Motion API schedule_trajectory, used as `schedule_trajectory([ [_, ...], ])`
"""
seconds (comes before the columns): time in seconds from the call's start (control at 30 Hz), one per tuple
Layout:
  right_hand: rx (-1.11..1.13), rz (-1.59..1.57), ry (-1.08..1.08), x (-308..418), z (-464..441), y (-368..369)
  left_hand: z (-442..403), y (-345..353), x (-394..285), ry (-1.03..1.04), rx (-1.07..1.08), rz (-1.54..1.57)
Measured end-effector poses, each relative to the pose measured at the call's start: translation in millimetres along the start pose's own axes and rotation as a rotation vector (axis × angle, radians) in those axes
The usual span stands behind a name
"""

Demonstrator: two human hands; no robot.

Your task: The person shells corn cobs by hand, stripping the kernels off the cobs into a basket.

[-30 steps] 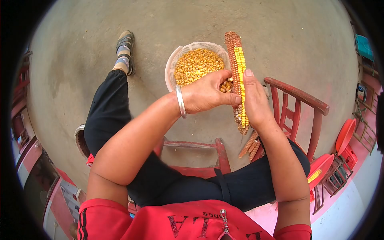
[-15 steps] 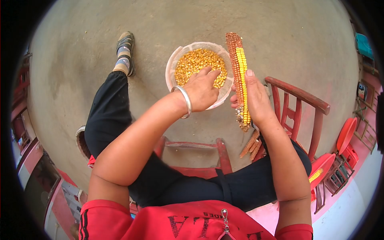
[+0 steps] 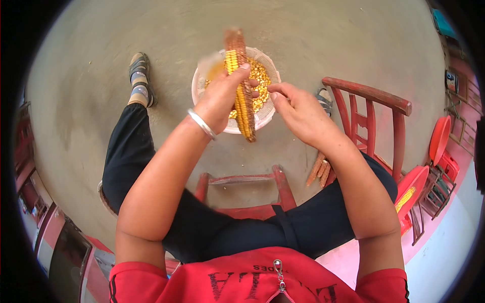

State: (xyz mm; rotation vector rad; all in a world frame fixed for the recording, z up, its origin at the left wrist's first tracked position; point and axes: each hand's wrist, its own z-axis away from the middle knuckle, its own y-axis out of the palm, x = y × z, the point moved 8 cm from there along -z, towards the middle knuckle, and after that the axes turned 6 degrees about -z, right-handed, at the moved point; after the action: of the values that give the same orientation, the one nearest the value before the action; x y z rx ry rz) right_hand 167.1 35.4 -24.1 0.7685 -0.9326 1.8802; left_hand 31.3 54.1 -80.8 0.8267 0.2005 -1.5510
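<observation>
My left hand (image 3: 221, 98), with a silver bangle at its wrist, is wrapped round a partly shelled corn cob (image 3: 243, 103). The cob stands lengthwise over a white plastic basket (image 3: 270, 117). Some yellow rows remain on it beside bare reddish-brown stretches, and its far end is blurred. Loose corn kernels (image 3: 260, 76) lie in the basket, partly hidden by my left hand and the cob. My right hand (image 3: 301, 113) is at the basket's right rim, its thumb and forefinger slightly apart, with nothing visible between them. A pale blur covers the basket's upper left rim.
A red wooden chair (image 3: 371, 91) stands to the right. Several stripped cobs (image 3: 318, 169) lie on the floor by my right knee. Below the basket is a red wooden stool frame (image 3: 242, 179). Farther right, a red seat (image 3: 411, 182) holds a yellow corn cob (image 3: 404, 199).
The corn cob has passed from my right hand to my left, moving left over the basket. My left hand has lifted off the kernels. My right hand has moved left to the rim.
</observation>
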Motion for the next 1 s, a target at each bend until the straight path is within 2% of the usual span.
schedule_trajectory([
  [0.07,-0.049,0.277,0.007,-3.0,-0.5,-13.3,4.4,-3.6,-8.7,-0.019,-0.078,0.040],
  [0.2,-0.070,0.232,0.101,-64.9,-2.3,-21.9,5.8,2.7,-8.6,-0.053,-0.031,0.020],
  [0.33,0.060,0.432,0.452,-177.7,15.2,-25.3,13.9,10.5,-10.7,-0.050,0.008,-0.091],
  [0.37,0.052,0.429,0.453,-206.7,14.3,-22.7,17.2,13.9,-13.2,-0.052,0.055,-0.096],
  [0.47,-0.094,0.420,0.449,-284.5,6.3,-17.1,22.6,14.7,-16.3,-0.109,0.045,-0.137],
  [0.57,-0.212,0.367,0.518,-324.2,-3.9,-8.6,19.1,13.5,-16.9,-0.096,0.011,-0.127],
  [0.63,-0.307,0.492,0.428,-327.0,-7.4,-7.2,15.7,11.4,-10.0,-0.117,-0.029,-0.120],
  [0.73,-0.282,0.563,0.399,-344.3,-7.6,-2.0,14.6,16.8,-6.4,-0.163,-0.072,-0.128],
  [0.77,-0.292,0.541,0.423,-352.9,-6.6,-3.6,13.5,21.6,-6.6,-0.160,-0.036,-0.114],
  [0.83,-0.265,0.534,0.324,-356.1,-12.9,-4.8,10.4,28.5,-5.9,-0.162,-0.008,-0.121],
  [1.0,-0.390,0.284,0.410,-355.6,0.1,17.3,6.3,42.1,-2.0,-0.161,0.014,-0.149],
])
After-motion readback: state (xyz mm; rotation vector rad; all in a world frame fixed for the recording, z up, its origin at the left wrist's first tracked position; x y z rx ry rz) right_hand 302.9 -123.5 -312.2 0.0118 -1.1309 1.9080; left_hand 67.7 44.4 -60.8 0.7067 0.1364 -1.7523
